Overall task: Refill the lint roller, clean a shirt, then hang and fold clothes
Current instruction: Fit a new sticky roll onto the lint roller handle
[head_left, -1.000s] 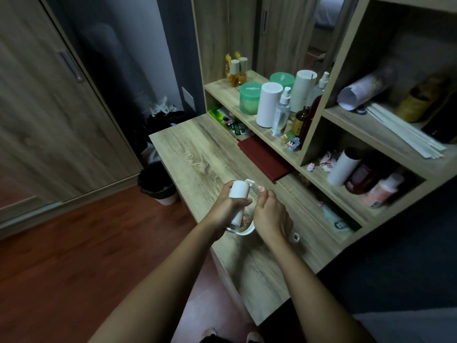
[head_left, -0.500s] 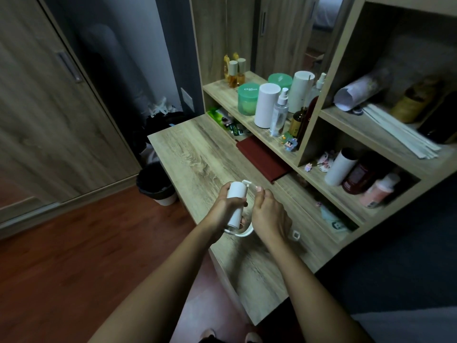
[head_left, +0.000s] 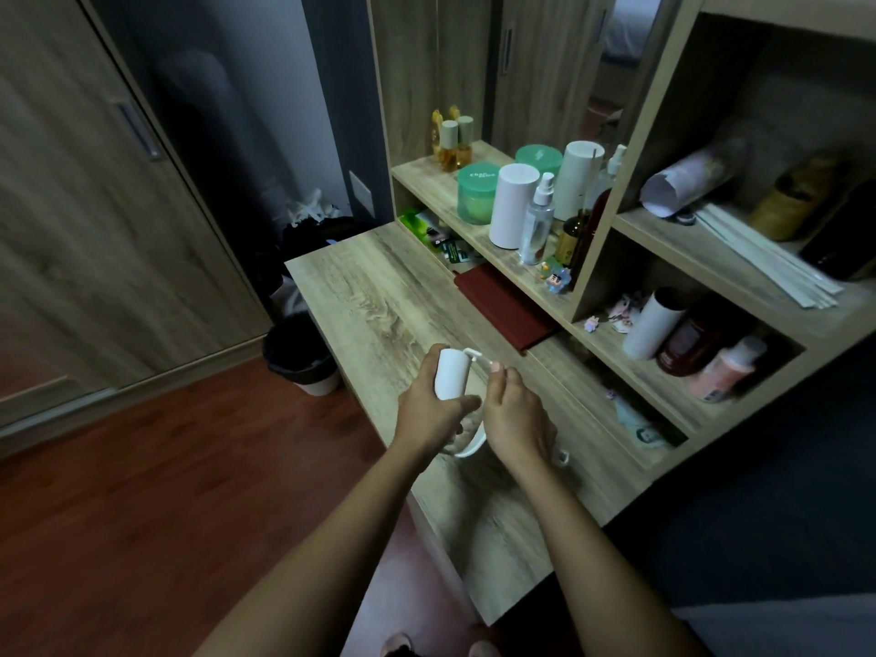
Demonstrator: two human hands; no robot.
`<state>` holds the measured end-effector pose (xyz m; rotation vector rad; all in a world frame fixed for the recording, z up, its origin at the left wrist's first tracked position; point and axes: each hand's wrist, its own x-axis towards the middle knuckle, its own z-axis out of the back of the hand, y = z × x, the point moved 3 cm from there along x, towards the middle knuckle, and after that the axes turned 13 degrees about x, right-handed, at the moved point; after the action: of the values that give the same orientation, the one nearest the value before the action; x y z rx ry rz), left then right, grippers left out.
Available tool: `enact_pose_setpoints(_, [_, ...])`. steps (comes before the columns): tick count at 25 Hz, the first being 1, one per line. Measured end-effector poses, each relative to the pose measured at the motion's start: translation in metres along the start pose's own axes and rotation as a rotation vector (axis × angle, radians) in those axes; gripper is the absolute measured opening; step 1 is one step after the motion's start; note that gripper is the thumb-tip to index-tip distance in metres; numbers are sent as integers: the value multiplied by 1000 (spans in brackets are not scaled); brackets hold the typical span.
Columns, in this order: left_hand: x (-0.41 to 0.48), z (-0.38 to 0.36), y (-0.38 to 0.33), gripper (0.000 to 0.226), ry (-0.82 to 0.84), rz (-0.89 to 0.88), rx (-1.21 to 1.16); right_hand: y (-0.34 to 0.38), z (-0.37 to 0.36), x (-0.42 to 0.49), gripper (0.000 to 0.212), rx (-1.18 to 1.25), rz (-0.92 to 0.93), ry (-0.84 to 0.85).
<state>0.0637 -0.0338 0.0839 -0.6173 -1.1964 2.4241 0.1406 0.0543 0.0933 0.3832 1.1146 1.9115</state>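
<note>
Fingers of the left hand (head_left: 429,410) wrap the white lint roller (head_left: 451,375) over the near desk (head_left: 379,301); the right hand (head_left: 514,412) pinches its frame. Refilling seems underway; next, probably seating the roll squarely, needing steady pressure.

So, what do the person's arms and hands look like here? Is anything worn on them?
Both forearms are bare as far as the view shows: no sleeves visible. The left hand and the right hand carry no gloves, and I see no watch, bracelet or ring. The dim light may hide small details.
</note>
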Motion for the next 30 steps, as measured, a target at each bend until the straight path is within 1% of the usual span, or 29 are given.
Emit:
enact_pose_setpoints(3, [-2, 5, 5, 70, -34, -9, 116, -5, -3, 1, 44, 172, -33, 198])
enact_pose_setpoints(4, [-2, 7, 6, 73, -43, -15, 153, -7, -3, 2, 41, 222, -37, 250])
enact_pose_setpoints(6, [-3, 10, 7, 74, -49, -26, 188, -8, -3, 3, 35, 244, 3, 306])
enact_pose_setpoints(8, [-6, 11, 5, 71, -52, -43, 176, -9, -4, 2, 31, 216, 73, 286])
enact_pose_setpoints(10, [-7, 12, 3, 68, -64, -78, 186, -8, -6, -2, 27, 221, 116, 213])
enact_pose_setpoints(12, [-6, 15, 1, 68, -71, -120, 234, -6, -8, -6, 28, 284, 109, 172])
enact_pose_setpoints(15, [-10, 18, -2, 69, -76, -187, 329, -3, -9, -9, 33, 337, 91, 179])
enact_pose_setpoints(19, [-16, 22, 1, 71, -64, -218, 310, -4, -10, -14, 34, 380, 135, 181])
enact_pose_setpoints(24, [-12, 26, 5, 75, -36, -255, 303, -6, -14, -17, 34, 440, 127, 132])
enact_pose_setpoints(28, [-12, 27, 14, 77, -25, -238, 297, -8, -16, -19, 35, 431, 153, 102])
enact_pose_setpoints(30, [-14, 27, 15, 76, -8, -263, 324, -8, -17, -19, 36, 412, 156, 82])
